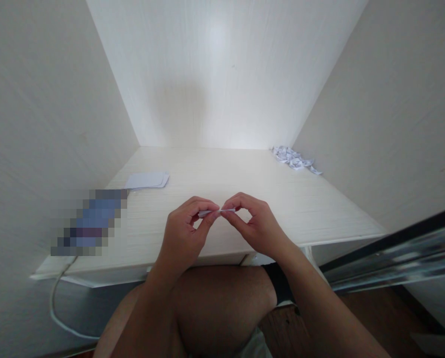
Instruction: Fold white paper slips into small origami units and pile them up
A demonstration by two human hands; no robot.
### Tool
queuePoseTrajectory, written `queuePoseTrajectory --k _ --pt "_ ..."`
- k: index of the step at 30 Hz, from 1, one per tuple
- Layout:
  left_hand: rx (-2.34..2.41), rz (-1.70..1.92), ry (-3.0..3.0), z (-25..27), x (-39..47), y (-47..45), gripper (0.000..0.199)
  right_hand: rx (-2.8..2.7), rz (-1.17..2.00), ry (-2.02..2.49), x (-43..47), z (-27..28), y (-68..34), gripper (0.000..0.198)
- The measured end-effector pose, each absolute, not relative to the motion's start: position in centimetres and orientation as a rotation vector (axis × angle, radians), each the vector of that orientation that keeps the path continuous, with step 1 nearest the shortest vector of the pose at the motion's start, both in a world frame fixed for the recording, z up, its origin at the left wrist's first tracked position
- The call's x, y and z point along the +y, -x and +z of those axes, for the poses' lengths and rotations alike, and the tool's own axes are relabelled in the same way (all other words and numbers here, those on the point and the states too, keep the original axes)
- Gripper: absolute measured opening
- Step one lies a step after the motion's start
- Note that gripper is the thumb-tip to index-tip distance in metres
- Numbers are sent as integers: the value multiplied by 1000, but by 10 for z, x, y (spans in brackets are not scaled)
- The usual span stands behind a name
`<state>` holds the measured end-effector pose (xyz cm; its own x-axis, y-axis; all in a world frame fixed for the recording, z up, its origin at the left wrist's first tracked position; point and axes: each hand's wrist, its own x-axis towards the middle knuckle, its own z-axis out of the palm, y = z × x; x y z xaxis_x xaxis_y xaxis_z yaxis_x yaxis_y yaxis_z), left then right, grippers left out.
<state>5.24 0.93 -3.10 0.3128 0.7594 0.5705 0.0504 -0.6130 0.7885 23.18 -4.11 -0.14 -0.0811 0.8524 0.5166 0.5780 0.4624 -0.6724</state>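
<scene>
Left hand [187,226] and right hand [257,219] pinch a strip [204,214], fingertips near-closed; papers [290,157] far right look done, sheets [145,180] at left unworked.

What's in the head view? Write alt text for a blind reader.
A left hand and right hand pinch a small white paper piece over a pale desk; flat sheets lie left, crumpled paper back right.

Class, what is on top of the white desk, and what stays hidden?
Stacked paper sheets lie left, crumpled paper strips in the far right corner, a pixelated, unidentifiable object nearer left. The left hand and right hand hide part of the desk.
</scene>
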Motion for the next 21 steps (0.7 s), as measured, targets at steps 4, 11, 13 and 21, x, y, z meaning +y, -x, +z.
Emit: queuePoseTrajectory --k 4,11,13,21 --pt "726 1350 -1952 -29 9 -52 3 -1794 346 1225 -41 0 -231 8" --pt "753 1354 -2064 -27 10 -52 7 -1862 279 1224 -41 4 -232 10" --pt "749 1362 -2071 -26 10 -53 7 -1897 244 1207 -41 7 -233 10" --pt "824 1253 -1917 -19 9 -50 9 -1856 411 1265 -40 17 -242 9"
